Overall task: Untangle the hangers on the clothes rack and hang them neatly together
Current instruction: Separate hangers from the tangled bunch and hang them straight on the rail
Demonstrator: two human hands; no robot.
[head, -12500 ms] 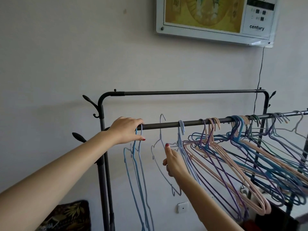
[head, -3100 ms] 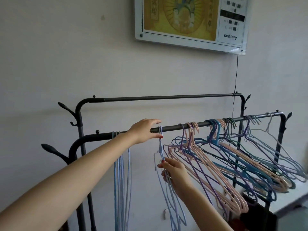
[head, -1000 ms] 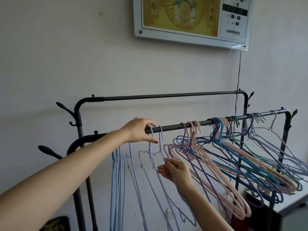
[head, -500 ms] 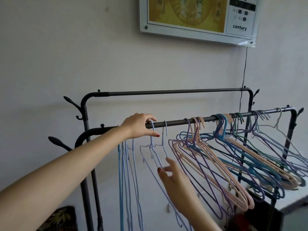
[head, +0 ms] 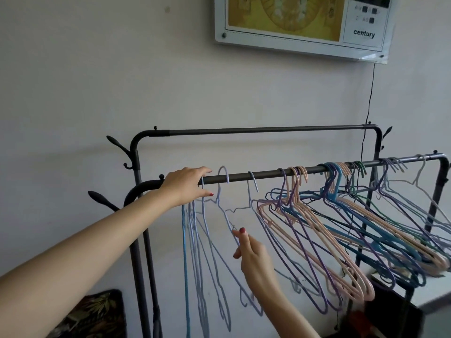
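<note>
A dark metal clothes rack has a near rail (head: 266,174) and a higher far rail (head: 268,130). My left hand (head: 186,185) rests over the near rail at its left end, above a straight bunch of light blue hangers (head: 192,252). Two lavender hangers (head: 223,203) hang spread apart just right of it. My right hand (head: 251,252) pinches the sloping arm of one of them. Further right, a tangled mass of pink, purple, blue and green hangers (head: 341,228) leans along the rail.
A framed wall calendar (head: 302,23) hangs above, with a thin black cable (head: 369,98) running down to the rack. A patterned cushion (head: 95,315) lies at the lower left. A white surface (head: 436,291) and a dark object sit under the tangled hangers at the lower right.
My left hand has slid left along the rail. The two lavender hangers now hang further apart, and my right hand has closed its fingers on the arm of one.
</note>
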